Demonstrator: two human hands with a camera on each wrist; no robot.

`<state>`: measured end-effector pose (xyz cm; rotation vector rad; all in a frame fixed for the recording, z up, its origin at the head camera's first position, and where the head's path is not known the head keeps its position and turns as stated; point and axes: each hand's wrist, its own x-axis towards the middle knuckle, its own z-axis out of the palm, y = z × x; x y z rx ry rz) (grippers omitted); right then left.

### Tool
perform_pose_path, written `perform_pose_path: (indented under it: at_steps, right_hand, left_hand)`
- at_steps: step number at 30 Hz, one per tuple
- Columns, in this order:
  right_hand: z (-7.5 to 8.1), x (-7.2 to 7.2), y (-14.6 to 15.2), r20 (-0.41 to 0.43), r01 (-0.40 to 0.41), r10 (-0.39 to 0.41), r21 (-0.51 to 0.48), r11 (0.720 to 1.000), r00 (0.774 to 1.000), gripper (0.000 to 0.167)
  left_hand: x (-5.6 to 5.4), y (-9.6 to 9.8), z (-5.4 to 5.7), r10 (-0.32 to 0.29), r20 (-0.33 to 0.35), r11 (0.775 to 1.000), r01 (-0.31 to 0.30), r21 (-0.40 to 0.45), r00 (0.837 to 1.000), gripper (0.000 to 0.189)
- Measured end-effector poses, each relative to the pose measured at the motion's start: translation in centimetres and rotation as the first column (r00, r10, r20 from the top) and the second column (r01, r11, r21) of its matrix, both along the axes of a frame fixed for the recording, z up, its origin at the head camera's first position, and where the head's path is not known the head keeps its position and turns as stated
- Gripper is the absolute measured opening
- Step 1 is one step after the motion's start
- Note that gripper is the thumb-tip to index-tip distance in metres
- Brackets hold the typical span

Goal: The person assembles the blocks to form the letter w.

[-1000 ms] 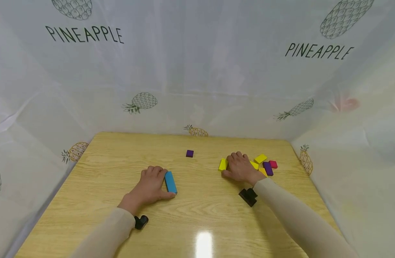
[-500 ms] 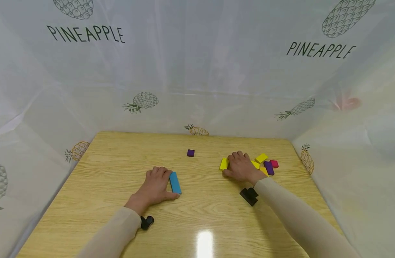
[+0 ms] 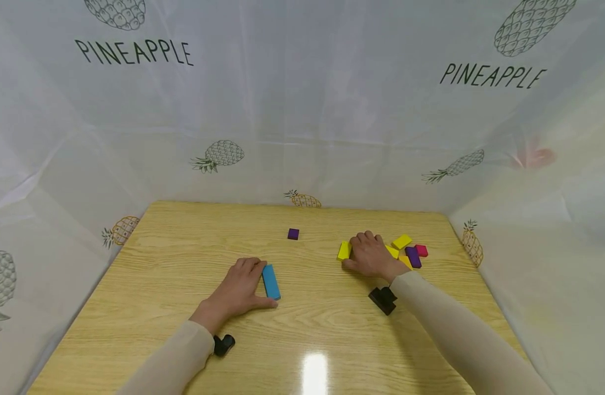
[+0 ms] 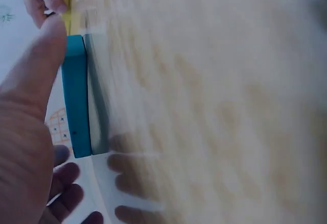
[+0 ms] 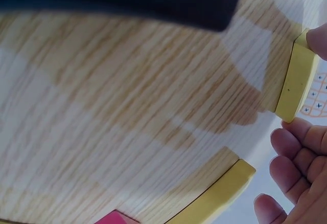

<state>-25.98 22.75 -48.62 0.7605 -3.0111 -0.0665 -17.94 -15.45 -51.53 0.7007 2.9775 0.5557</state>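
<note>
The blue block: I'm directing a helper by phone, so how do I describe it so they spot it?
On the wooden table, find the person's left hand. The blue block lies between its thumb and fingers, its length running away from the person. It is the only blue piece in view, and longer than the small purple block farther back.

An open lane is running up the worktop (image 3: 314,323) between the blue block (image 3: 271,282), at the left hand (image 3: 238,288), and the yellow block (image 3: 344,250), at the right hand (image 3: 371,257). A small purple block (image 3: 293,234) is obstructing its far end. Beyond the right hand, clustered blocks (image 3: 413,257) are restricting passage. Behind the worktop, a patterned sheet (image 3: 302,109) is blocking reach.
</note>
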Motion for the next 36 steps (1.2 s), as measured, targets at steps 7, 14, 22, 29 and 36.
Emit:
perform_pose_path:
  at_steps: [7, 14, 22, 29, 36]
  right_hand:
    - [-0.2, 0.0, 0.1, 0.015, 0.004, -0.004, 0.005, 1.000, 1.000, 0.050]
    - [-0.3, -0.1, 0.1, 0.028, 0.011, -0.011, 0.002, 1.000, 1.000, 0.051]
    - [-0.2, -0.1, 0.2, 0.038, 0.006, -0.006, -0.006, 1.000, 0.999, 0.054]
    - [0.2, -0.2, 0.1, 0.015, -0.001, 0.001, -0.008, 1.000, 1.000, 0.055]
    - [1.0, -0.5, -1.0, -0.019, -0.023, 0.022, -0.067, 0.998, 1.000, 0.058]
  left_hand:
    - [1.0, -1.0, 0.3, -0.086, -0.088, 0.992, 0.093, 0.080, 0.992, 0.064]
    - [1.6, -1.7, 0.5, -0.192, -0.067, 0.979, 0.196, 0.058, 0.979, 0.048]
    - [1.7, -2.1, 0.4, -0.222, 0.006, 0.974, 0.221, 0.050, 0.975, 0.055]
    - [1.4, -2.0, 0.8, -0.230, 0.014, 0.973, 0.229, 0.036, 0.973, 0.061]
    - [1.4, -2.1, 0.6, -0.211, 0.032, 0.978, 0.210, 0.010, 0.977, 0.062]
